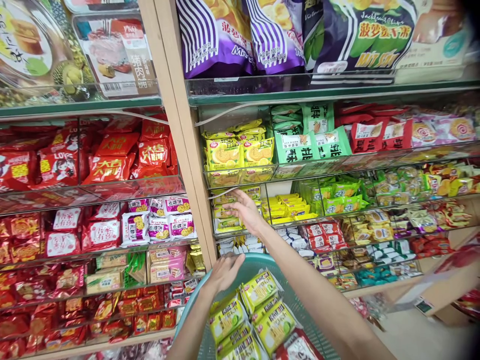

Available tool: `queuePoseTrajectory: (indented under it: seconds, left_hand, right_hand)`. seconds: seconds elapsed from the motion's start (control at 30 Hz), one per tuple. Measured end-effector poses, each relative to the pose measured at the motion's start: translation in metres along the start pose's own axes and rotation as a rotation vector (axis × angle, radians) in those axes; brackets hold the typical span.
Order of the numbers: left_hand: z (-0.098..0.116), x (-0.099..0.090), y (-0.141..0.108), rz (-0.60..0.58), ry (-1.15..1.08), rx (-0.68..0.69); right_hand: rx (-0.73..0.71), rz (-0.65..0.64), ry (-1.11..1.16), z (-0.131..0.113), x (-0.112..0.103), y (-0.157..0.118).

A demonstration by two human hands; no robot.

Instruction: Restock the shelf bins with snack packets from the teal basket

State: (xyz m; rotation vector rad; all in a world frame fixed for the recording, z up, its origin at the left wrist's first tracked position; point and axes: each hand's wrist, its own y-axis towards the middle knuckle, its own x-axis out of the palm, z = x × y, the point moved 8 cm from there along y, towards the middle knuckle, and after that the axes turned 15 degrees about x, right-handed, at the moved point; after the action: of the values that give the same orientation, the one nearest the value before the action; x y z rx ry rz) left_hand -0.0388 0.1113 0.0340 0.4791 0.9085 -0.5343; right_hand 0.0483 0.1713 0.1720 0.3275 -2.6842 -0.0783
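Pale wooden upright between green-edged shelves | floor pale, lower right | light bright, even

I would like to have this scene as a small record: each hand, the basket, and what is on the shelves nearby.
left hand: at the rim of the basket, fingers extended; contact unclear
right hand: fingers spread, in front of yellow-green shelf packets; no packet visible in its grasp
basket contents: yellow-green lemon packets, a red-and-white packet
shelf above right hand: yellow biscuit packets, mint-green packets
shelves at left: red packets, purple-and-white packets
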Motion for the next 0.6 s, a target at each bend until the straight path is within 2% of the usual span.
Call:
queuePoseTrajectory:
  seconds: [0.17,0.27,0.4,0.6]
  left_hand:
    - [0.001,0.000,0.000,0.007,0.000,0.008]
    - [0.000,0.001,0.000,0.001,0.001,0.003]
    - [-0.003,0.002,0.001,0.003,0.008,-0.006]
    - [-0.003,0.001,0.001,0.018,-0.007,0.013]
  right_hand:
    - [-0.182,0.264,-0.129,-0.007,-0.024,0.007]
    - [-0.295,0.417,-0.109,-0.011,-0.033,0.013]
    - [-0.343,0.459,0.007,-0.011,-0.030,0.024]
    - [-0.321,0.533,-0.059,-0.018,-0.026,0.032]
